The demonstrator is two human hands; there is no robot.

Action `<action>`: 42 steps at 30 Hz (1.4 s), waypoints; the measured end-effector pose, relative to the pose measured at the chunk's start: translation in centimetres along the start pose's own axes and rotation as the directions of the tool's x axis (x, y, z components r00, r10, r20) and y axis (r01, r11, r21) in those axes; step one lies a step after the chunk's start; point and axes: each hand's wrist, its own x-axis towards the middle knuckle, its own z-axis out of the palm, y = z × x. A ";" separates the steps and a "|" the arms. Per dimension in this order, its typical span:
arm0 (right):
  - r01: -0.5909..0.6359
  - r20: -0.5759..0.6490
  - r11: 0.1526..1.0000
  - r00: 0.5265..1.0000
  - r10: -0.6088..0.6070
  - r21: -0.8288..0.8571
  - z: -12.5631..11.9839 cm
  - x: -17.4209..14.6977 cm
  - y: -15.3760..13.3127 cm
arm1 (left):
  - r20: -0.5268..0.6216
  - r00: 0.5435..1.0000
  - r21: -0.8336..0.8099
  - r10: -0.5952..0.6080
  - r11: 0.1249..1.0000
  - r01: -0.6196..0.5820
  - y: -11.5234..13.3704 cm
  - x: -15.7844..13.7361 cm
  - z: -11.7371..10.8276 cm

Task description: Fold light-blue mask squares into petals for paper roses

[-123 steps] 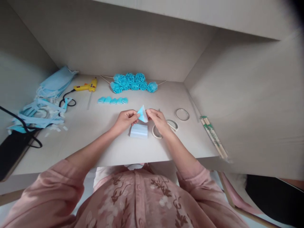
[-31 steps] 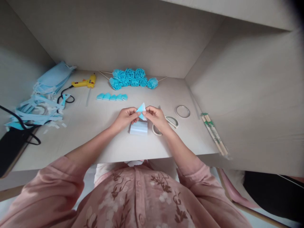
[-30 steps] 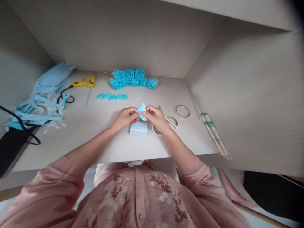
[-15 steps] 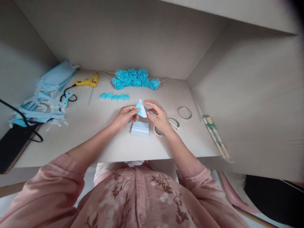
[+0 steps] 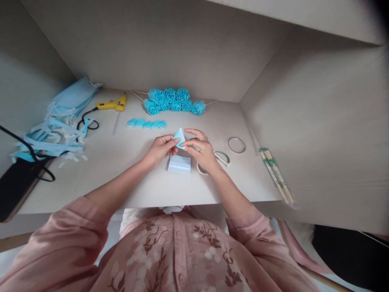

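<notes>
My left hand (image 5: pixel 161 148) pinches a small folded piece of blue-and-white mask fabric (image 5: pixel 180 138), its pointed tip upward. On the piece's right edge, the thumb and a finger of my right hand (image 5: pixel 201 148) close in a pinch, while another finger stays raised. Just below lies a pale blue-white stack of cut pieces (image 5: pixel 179 164). Scissors (image 5: pixel 223 158) with cream handles are partly hidden under my right hand. Farther back is a row of folded blue petals (image 5: pixel 146 123).
Blue fabric roses (image 5: pixel 170 95) on sticks lie at the back. A yellow glue gun (image 5: pixel 112 104), mask pile (image 5: pixel 73 97) and tangled scraps (image 5: pixel 51 138) are on the left. A ring of tape (image 5: pixel 236 144) and packed wooden sticks (image 5: pixel 276 174) lie right.
My right hand has moved left, and its thumb and a finger now meet the folded piece's edge. The left hand keeps its hold.
</notes>
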 end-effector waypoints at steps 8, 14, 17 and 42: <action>-0.118 -0.030 0.987 0.992 0.122 0.105 0.2 -0.1 -0.1 | -0.070 0.995 0.097 0.069 0.993 -0.062 0.1 -0.1 0.3; -0.243 -0.025 0.927 0.965 0.261 0.284 0.6 0.0 -0.5 | -0.059 0.996 0.140 0.069 0.988 -0.060 0.0 -0.1 0.3; -0.311 -0.015 0.881 0.941 0.338 0.356 0.7 0.0 -0.4 | -0.062 0.996 0.137 0.062 0.989 -0.053 -0.1 -0.1 0.3; -0.373 0.088 0.849 0.926 0.368 0.375 0.7 -0.1 0.2 | 0.018 1.000 0.126 0.026 0.992 -0.028 -0.2 0.0 0.3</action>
